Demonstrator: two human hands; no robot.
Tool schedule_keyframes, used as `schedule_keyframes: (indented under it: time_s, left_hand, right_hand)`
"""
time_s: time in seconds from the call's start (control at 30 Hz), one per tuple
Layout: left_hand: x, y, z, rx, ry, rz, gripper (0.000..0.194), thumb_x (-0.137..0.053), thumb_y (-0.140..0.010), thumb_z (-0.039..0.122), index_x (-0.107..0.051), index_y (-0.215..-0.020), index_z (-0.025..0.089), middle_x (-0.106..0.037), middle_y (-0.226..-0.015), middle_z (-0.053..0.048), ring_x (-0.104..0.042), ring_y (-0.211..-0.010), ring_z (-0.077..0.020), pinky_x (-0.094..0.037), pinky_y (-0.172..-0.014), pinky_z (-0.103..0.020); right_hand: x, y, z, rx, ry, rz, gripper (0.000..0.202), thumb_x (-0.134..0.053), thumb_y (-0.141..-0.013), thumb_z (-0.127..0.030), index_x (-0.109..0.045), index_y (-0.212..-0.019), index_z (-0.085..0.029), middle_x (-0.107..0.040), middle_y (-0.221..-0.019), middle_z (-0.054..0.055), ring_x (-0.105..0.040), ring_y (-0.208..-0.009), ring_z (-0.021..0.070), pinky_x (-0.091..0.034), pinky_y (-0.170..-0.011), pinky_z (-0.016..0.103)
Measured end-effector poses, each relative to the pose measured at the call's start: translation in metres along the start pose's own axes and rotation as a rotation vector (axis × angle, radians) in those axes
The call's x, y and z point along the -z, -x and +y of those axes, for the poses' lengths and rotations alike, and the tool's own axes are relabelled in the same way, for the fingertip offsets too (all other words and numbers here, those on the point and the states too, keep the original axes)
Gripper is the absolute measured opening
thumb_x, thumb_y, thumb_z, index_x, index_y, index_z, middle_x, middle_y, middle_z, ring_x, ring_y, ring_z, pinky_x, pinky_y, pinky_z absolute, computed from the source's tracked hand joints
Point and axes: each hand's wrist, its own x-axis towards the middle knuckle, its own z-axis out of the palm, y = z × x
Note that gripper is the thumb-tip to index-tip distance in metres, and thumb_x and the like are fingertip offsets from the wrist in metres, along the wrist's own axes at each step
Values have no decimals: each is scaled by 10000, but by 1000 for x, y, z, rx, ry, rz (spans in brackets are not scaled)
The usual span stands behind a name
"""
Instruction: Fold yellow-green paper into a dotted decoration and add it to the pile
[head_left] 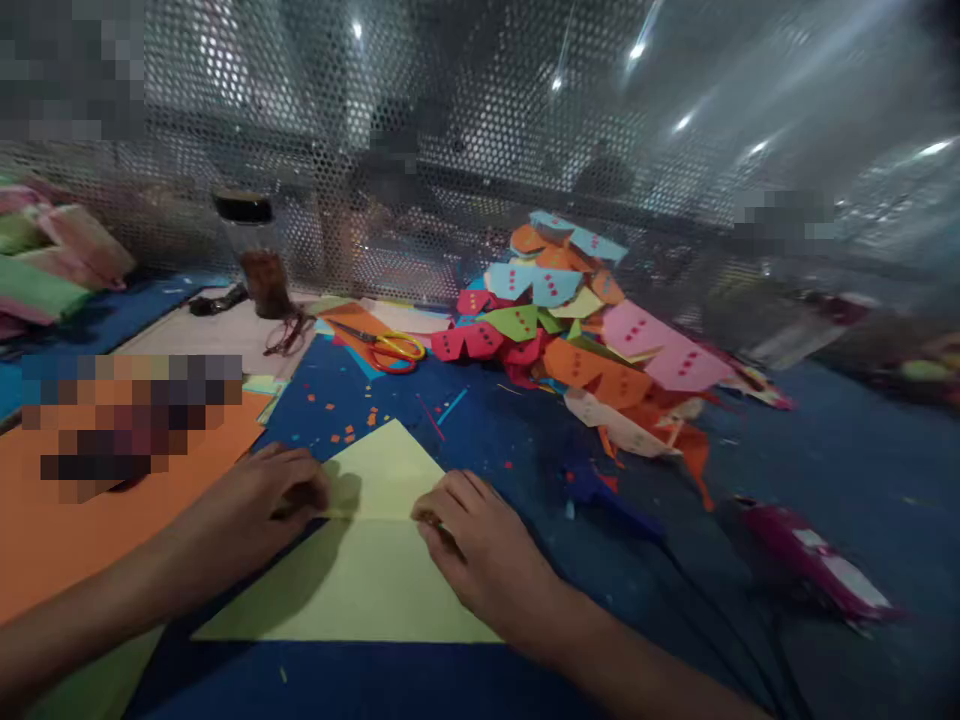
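A pale yellow sheet of paper [375, 580] lies flat in front of me, its outline like a triangle with the point away from me. Across its upper part runs a horizontal crease or edge between my hands. My left hand [274, 500] has its fingers curled and closed on the paper at the left end of that line. At the right end, my right hand [480, 535] pinches the paper with thumb and fingers together. Its palm and wrist cover the sheet's lower right side.
Scissors [397, 350] with yellow and orange handles lie beyond the paper, near scattered orange scraps [345, 435]. Cut paper shapes [600, 340] form a pile. A blue glue gun [611, 505] and a magenta object [814, 560] lie right; orange paper [45, 510] and a lidded jar [259, 260] left.
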Motion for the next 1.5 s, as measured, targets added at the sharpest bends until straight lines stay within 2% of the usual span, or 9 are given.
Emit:
schedule_keyframes:
  time_s: [0.5, 1.17, 1.5]
  left_hand:
    - [9, 7, -11, -22, -1, -15, 204, -496, -785, 93, -656, -810, 216, -696, -828, -19, -636, -789, -193, -475, -706, -300]
    - [19, 5, -15, 17, 12, -78, 164, -503, -790, 183, -659, -799, 231, -701, -817, -14, -653, -767, -197, -482, -697, -286]
    - [25, 6, -22, 50, -4, -123, 176, -509, -765, 151, -662, -810, 224, -689, -800, -11, -640, -726, -183, -460, -669, -279]
  right_hand:
    - [0, -1, 2, 8, -8, 33, 116, -563, -967, -108, -635, -1007, -189, -650, -1027, 56, -571, -978, 219, -487, -854, 370]
    - [0, -1, 2, 10, -1, 21, 124, -564, -959, -95, -626, -1005, -192, -646, -1020, 55, -564, -971, 214, -480, -851, 363]
    - [1, -1, 2, 5, -17, 16, 125, -559, -965, -99, -631, -1012, -190, -647, -1023, 51, -562, -970, 209, -477, -855, 363]
